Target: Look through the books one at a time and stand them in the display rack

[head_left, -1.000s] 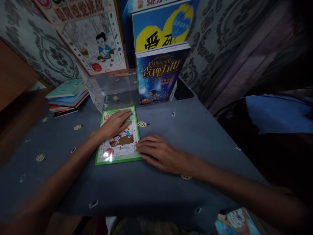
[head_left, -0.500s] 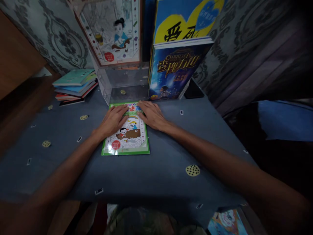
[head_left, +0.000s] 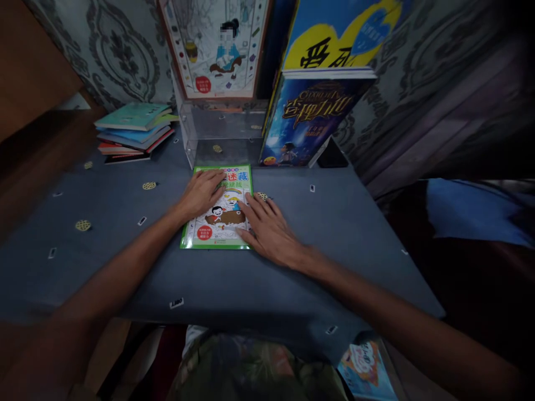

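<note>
A thin picture book [head_left: 228, 214] with a green border and Chinese lettering lies flat on the grey tablecloth. My left hand [head_left: 203, 192] rests on its upper left part, fingers stretched out over the title. At the book's right edge, my right hand [head_left: 270, 231] lies with fingers spread, fingertips and thumb reaching onto the cover. Neither hand grips anything. Just behind the book stands a clear acrylic rack [head_left: 223, 131], holding a brown-bordered picture book [head_left: 217, 67] on its left and a dark blue book [head_left: 307, 120] on its right.
A stack of several books [head_left: 134, 133] sits at the back left. Behind the dark blue book rises a blue and yellow book [head_left: 334, 42]. A flat black object [head_left: 333, 155] lies right of the rack. Patterned curtains [head_left: 121, 50] hang behind the grey-clothed table [head_left: 334, 223].
My right hand has slid from the book's upper right corner down toward its lower right edge. My left hand stays on the upper left. The view has shifted slightly.
</note>
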Tool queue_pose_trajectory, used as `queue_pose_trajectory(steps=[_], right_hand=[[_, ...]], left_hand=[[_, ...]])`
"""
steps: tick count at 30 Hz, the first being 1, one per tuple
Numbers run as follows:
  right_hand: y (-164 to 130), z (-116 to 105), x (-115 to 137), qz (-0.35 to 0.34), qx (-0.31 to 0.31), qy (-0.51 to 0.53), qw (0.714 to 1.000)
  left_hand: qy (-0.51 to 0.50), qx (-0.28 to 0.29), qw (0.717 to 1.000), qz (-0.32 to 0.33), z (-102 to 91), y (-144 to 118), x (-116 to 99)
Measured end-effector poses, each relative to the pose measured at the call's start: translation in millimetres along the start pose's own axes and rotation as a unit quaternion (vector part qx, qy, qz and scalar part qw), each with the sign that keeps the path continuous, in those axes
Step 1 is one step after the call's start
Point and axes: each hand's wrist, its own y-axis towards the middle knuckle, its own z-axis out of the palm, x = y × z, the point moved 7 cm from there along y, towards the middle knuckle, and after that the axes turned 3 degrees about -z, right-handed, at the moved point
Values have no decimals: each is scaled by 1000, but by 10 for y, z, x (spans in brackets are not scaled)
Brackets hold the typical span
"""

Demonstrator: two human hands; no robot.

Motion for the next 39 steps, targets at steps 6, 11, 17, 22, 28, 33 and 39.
queue_pose_trajectory(steps=[6, 11, 17, 22, 28, 33, 39], right_hand=[[-96, 27, 74, -1, -7, -14, 1000], [-81, -4, 81, -2, -8, -26, 1000], [-83, -28, 100, 2, 2, -30, 1000], [-85, -36, 97, 9, 16, -25, 1000], [-99, -107, 129, 15, 29, -1, 999], [-119, -139, 149, 18, 32, 7, 999], [-133, -139, 152, 11, 15, 10, 1000]], left_hand=[[-7, -24, 1000, -11, -11, -8, 25], [-10, -39, 999, -10, -60, -31, 55], [17, -32, 999, -29, -119, -63, 167], [38, -41, 996, -64, -161, -77, 215], [41, -56, 995, -73, -160, -77, 207], [35, -79, 992, -93, -171, -91, 240], [63, -102, 982, -145, -244, -152, 302]])
